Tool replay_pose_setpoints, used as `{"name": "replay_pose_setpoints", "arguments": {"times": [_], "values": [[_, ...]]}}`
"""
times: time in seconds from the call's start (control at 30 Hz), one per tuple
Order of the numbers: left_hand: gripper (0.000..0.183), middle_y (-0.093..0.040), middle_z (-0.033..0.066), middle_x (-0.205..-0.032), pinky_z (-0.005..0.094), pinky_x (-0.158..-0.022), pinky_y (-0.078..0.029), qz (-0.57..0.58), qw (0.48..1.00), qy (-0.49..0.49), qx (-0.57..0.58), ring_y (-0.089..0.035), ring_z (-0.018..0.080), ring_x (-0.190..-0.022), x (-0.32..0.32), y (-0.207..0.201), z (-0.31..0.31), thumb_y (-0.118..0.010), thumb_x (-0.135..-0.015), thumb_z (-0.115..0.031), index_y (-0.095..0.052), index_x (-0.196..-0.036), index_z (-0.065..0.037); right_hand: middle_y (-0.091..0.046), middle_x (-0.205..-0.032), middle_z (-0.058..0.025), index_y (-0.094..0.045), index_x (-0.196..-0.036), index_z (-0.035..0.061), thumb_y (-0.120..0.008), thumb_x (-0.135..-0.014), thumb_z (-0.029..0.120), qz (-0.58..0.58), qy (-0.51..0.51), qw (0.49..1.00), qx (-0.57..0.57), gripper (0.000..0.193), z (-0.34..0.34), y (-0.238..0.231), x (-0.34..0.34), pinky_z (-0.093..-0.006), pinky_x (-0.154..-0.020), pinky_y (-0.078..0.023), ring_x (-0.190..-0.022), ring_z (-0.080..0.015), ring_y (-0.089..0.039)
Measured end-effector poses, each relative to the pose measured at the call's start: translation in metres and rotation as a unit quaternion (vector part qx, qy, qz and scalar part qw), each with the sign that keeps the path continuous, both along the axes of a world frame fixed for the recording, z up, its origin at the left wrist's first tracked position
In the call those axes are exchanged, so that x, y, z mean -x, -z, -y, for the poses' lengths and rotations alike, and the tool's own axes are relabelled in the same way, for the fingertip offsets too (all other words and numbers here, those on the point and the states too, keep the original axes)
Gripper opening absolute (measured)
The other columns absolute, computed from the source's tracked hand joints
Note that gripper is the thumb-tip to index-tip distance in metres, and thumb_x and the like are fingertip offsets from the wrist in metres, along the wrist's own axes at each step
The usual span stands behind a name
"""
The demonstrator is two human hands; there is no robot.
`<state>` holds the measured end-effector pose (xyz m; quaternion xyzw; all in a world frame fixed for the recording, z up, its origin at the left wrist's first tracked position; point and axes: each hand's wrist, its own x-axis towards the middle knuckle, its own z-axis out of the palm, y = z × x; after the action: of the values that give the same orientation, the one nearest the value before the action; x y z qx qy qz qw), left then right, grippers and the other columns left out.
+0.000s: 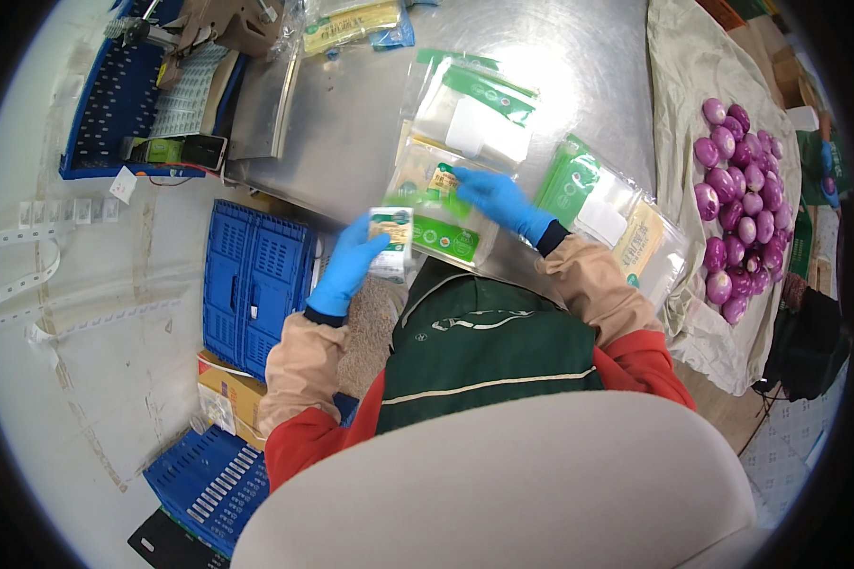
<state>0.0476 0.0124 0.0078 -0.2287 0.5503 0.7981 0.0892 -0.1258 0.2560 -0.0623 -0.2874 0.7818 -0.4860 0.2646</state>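
Note:
My left hand (349,266), in a blue glove, is closed around a stack of small printed labels (391,228), white with green and yellow. It holds them at the table's near edge. My gloved right hand (503,201) reaches over a clear plastic bag (446,243) with a green printed band. Its fingertips are on a small yellow and green label (442,180) lying against that bag. A blurred bright green patch shows below those fingers. Behind lie more clear bags with green tops (479,90). To the right rests another stack of green-topped bags (569,185), with a yellow label showing.
Purple onions (744,213) lie on a pale cloth (678,104) at the right. Packaged goods (351,27) sit at the back of the metal table (351,114). Blue crates (256,284) stand left, above a cardboard box (230,394). A blue bin (114,104) holds papers.

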Motion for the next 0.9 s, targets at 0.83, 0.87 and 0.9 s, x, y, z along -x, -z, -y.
{"name": "replay_pose_setpoints", "arguments": {"times": [0.83,0.87,0.9], "values": [[0.042,-0.064,0.0093,-0.116,0.0292,-0.086,-0.053,0.001,0.998,-0.060,0.006,-0.064,0.0168,-0.099,-0.034,-0.027,0.024,-0.061,-0.090,-0.007,-0.050,-0.130,-0.001,-0.041,-0.146,-0.0169,-0.055,-0.118,0.0068,-0.076,-0.075,0.023,-0.180,-0.132,0.975,0.000,0.050,0.007,0.000,-0.013,-0.0409,-0.102,-0.041,-0.124,-0.0380,-0.048],[0.043,-0.064,0.0095,-0.116,0.0295,-0.086,-0.053,-0.002,0.998,-0.066,-0.015,-0.064,0.0171,-0.099,-0.037,-0.024,0.029,-0.061,-0.090,-0.007,-0.050,-0.131,-0.001,-0.041,-0.146,-0.0168,-0.057,-0.115,0.0059,-0.074,-0.077,0.022,-0.161,-0.129,0.978,0.014,0.044,0.006,0.009,-0.012,-0.0403,-0.103,-0.041,-0.124,-0.0378,-0.048],[0.043,-0.063,0.0097,-0.117,0.0297,-0.085,-0.053,-0.008,0.997,-0.075,-0.035,-0.065,0.0174,-0.099,-0.040,-0.020,0.032,-0.061,-0.090,-0.007,-0.049,-0.132,-0.001,-0.041,-0.146,-0.0166,-0.059,-0.112,0.0049,-0.073,-0.079,0.021,-0.144,-0.127,0.981,0.028,0.039,0.007,0.014,-0.010,-0.0397,-0.103,-0.041,-0.124,-0.0375,-0.048]]}}
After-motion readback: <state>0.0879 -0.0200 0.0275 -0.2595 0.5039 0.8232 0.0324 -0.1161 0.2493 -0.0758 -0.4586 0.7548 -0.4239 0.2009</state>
